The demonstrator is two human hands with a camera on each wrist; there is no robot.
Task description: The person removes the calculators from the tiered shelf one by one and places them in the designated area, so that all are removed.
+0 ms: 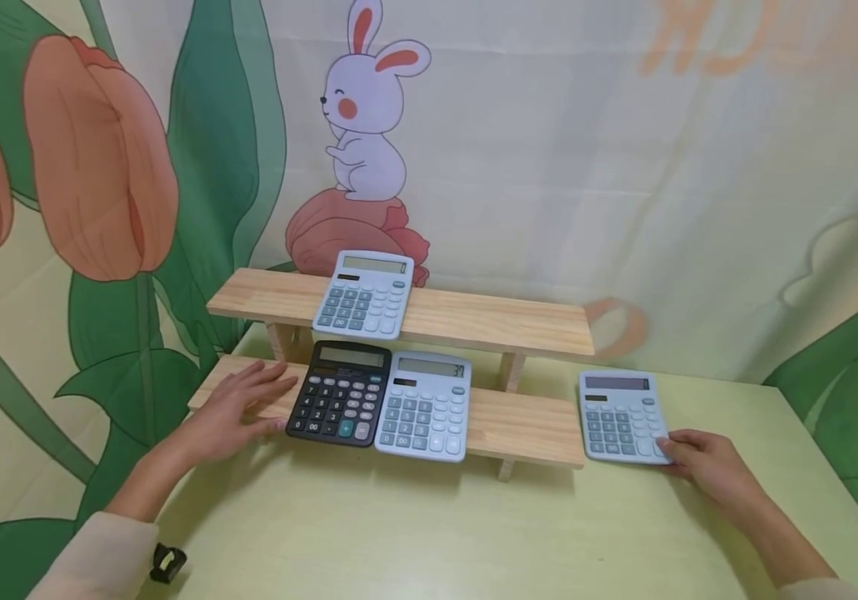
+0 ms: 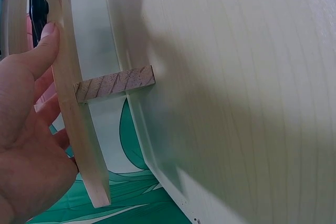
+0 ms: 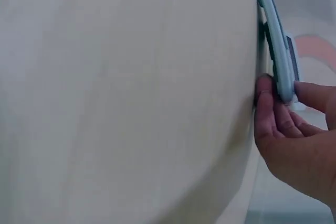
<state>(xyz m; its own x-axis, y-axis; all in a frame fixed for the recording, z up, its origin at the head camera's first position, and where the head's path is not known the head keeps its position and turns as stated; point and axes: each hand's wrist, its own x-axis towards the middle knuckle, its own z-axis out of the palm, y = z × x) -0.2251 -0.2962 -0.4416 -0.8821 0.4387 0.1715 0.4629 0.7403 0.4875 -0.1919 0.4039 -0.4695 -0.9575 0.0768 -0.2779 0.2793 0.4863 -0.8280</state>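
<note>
On the right side of the table, my right hand (image 1: 710, 467) pinches the lower right corner of a light blue calculator (image 1: 619, 417). From the right wrist view, the thumb lies on its key side and the fingers (image 3: 265, 111) are underneath. My left hand (image 1: 234, 412) lies over the left end of the lower wooden shelf, its fingers spread beside a black calculator (image 1: 339, 392). The left thumb tip is at that calculator's lower left corner; whether it touches is unclear. A second light blue calculator (image 1: 424, 407), showing 37, leans next to the black one.
Another light blue calculator (image 1: 366, 293) leans on the upper shelf (image 1: 496, 321). The lower shelf (image 1: 526, 425) extends to the right of the pair. A small black object (image 1: 167, 563) is by the left sleeve. A printed curtain (image 1: 549, 167) hangs behind the pale table (image 1: 399, 533).
</note>
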